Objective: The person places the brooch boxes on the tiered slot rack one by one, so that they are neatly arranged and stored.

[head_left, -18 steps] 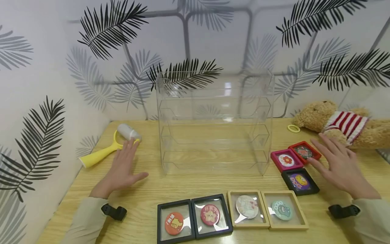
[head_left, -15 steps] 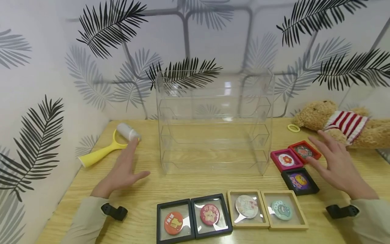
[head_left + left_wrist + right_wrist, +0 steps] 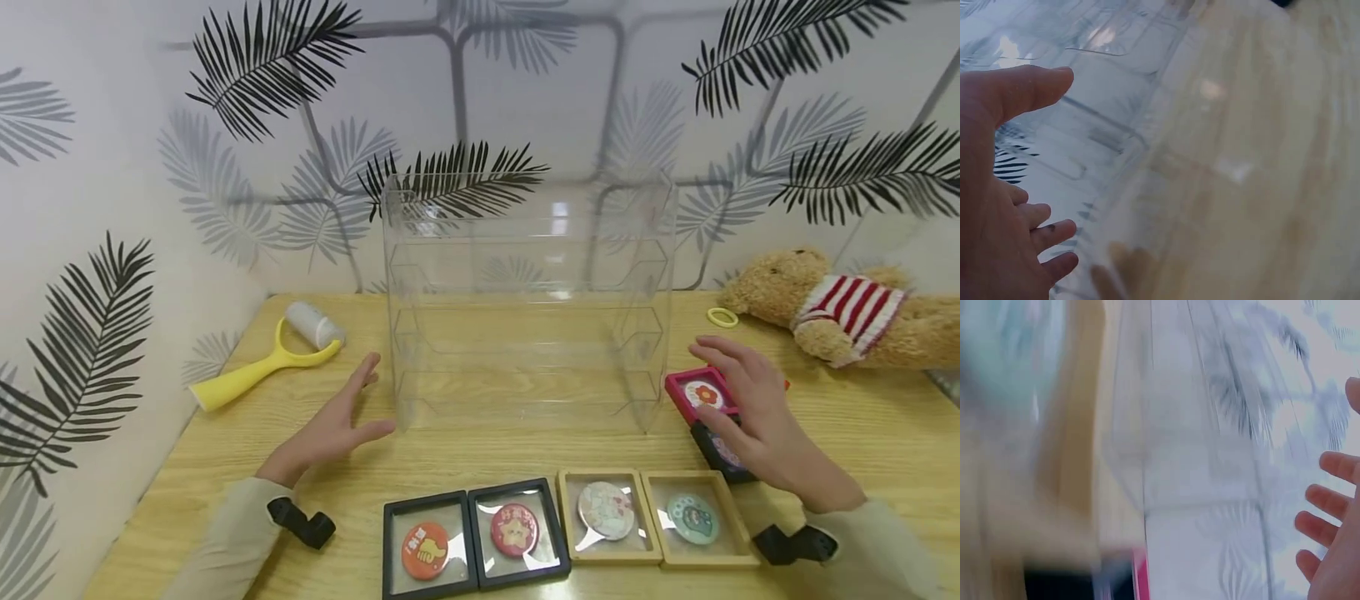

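Note:
A clear acrylic tiered rack (image 3: 528, 229) stands upright at the middle of the table. My left hand (image 3: 326, 437) hovers just left of its lower side, fingers extended and thumb apart, holding nothing. My right hand (image 3: 761, 429) is over the small framed badges right of the rack, fingers relaxed and spread. Beneath it show a magenta frame (image 3: 678, 392) with a flower badge and a black frame (image 3: 716, 457), partly covered. A red frame is almost wholly hidden behind the hand. In the right wrist view the fingers (image 3: 1317, 528) hold nothing; the frames there are blurred.
Along the front lie two black frames (image 3: 474, 542) and two wooden frames (image 3: 652, 557) with round badges. A yellow slingshot-shaped handle (image 3: 247, 379) and a grey-white cylinder (image 3: 311, 323) lie at left. A teddy bear (image 3: 813, 317) and yellow ring (image 3: 722, 317) are at right.
Both hands have moved inward toward the rack: the left to the right, away from the yellow handle, and the right leftward over the small frames. The objects stay in place.

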The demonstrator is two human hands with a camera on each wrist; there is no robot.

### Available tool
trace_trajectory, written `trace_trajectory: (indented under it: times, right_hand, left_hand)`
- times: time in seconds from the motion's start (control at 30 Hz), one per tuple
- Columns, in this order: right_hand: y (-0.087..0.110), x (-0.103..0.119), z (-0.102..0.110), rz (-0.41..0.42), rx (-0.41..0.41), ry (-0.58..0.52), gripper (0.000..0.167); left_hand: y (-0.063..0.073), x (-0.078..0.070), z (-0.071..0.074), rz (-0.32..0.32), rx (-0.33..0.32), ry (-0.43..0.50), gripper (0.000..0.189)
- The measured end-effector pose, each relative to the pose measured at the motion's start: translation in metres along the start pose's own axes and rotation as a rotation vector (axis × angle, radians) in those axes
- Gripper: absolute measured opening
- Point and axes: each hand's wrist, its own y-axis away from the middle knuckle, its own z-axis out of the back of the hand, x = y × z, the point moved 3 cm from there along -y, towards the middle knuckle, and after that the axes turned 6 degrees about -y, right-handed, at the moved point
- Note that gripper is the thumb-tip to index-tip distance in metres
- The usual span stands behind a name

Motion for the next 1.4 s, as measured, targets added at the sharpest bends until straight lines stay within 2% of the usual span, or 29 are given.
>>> trace_trajectory:
  times: [0.13,0.3,0.47,0.7,0.93,1.23,1.4]
  right_hand:
    - [-0.011,0.017,-0.024,-0.019,0.105,-0.028,0.057]
    - [-0.020,0.035,-0.045,0.000,0.194,0.032,0.064]
    - [-0.028,0.052,-0.062,0.020,0.315,0.044,0.071]
    - [-0.033,0.075,-0.103,0.121,0.475,-0.006,0.074]
    - [-0.033,0.099,-0.137,0.160,0.651,-0.036,0.075]
    - [-0.036,0.129,-0.172,0.231,0.728,-0.093,0.085]
    - [-0.035,0.138,-0.187,0.268,0.739,-0.065,0.088]
  left_hand:
    - [-0.008,0.001,-0.011,0.054,-0.007,0.056,0.094]
    - [-0.017,0.000,-0.021,0.106,-0.014,0.143,0.099]
    - [-0.025,0.001,-0.027,0.074,-0.048,0.167,0.099]
    - [-0.031,0.000,-0.033,0.003,-0.093,0.246,0.089]
    - [-0.034,0.004,-0.034,-0.007,-0.106,0.235,0.083]
    - [-0.040,0.002,-0.034,-0.034,-0.125,0.247,0.082]
    - [-0.038,0.002,-0.035,-0.025,-0.116,0.282,0.081]
